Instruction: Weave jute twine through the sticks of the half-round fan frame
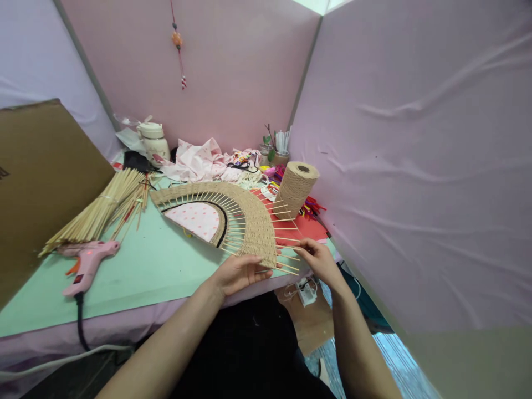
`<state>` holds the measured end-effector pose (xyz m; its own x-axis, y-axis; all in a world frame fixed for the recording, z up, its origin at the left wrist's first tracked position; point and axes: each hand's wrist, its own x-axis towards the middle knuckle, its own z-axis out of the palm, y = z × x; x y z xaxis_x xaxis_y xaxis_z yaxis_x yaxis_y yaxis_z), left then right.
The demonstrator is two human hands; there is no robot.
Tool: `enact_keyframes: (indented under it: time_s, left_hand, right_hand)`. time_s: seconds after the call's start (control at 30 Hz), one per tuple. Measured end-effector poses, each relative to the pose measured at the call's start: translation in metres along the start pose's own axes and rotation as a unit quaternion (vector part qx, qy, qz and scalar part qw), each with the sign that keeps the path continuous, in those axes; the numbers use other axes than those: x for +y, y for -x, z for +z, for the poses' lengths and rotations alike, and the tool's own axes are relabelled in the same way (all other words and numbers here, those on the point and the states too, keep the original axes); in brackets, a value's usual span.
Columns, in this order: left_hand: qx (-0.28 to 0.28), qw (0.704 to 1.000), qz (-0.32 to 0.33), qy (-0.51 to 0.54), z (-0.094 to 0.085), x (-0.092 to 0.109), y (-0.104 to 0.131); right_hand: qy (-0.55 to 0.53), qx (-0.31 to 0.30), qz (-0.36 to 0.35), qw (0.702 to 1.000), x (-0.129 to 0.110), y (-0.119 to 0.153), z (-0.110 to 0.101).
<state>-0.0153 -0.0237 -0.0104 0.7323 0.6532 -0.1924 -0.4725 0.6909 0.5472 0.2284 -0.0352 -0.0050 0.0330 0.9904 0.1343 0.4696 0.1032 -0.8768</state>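
A half-round woven fan [260,227] lies tilted over the table's front edge, with thin wooden sticks fanning out past its tan band. At its centre is a pink dotted cloth piece [195,218] edged by a black line. My left hand [239,273] grips the fan's lower right corner, thumb on top and fingers underneath. Beside the bare stick ends, my right hand [318,258] is closed in a pinch on a thin paper twine [293,247]. Just behind stands the twine spool [296,191], leaning a little.
A pink glue gun [89,265] lies on the left, its cord hanging over the edge. Behind it are a bundle of sticks [97,208] and a cardboard sheet [45,183]. Cloth [199,160], a white bottle [153,141] and red paper [310,230] lie farther back.
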Motion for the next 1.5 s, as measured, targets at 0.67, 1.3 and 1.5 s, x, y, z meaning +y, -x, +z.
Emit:
enact_keyframes:
  time_s: [0.67, 1.3, 1.5]
  left_hand:
    - [-0.008, 1.000, 0.007, -0.022, 0.001, 0.002, 0.001]
    - [-0.124, 0.979, 0.013, 0.161, 0.005, -0.019, 0.009]
    - [-0.129, 0.978, 0.013, 0.163, 0.002, -0.020, 0.010]
  right_hand:
    - [-0.188, 0.016, 0.077, 0.979, -0.017, -0.034, 0.039]
    - [-0.111, 0.033, 0.008, 0.993, -0.008, -0.046, 0.042]
    - [-0.004, 0.018, -0.089, 0.996, -0.012, -0.031, -0.003]
